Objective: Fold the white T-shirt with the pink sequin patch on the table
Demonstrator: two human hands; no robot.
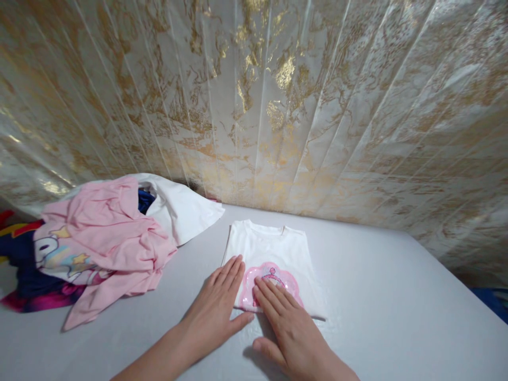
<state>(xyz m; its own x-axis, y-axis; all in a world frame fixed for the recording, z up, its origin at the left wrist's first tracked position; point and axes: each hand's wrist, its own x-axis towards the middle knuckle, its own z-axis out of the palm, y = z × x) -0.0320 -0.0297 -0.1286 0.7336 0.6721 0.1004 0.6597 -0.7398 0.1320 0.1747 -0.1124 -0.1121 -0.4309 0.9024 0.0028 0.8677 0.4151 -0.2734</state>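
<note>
Grip: none, both hands flat, fingers spread | left hand (216, 307) pressing near-left edge of folded white shirt (273, 254) | right hand (291, 328) on its pink print (270, 283) | shirt mid-surface (397, 317), near wall | clothes pile (99, 248) at surface's far-left corner

A home room is showing here: a white bed sheet (397, 317) is lying below a gold-marbled wall (317, 106), with a clothes pile (99, 248) sitting far left.
</note>
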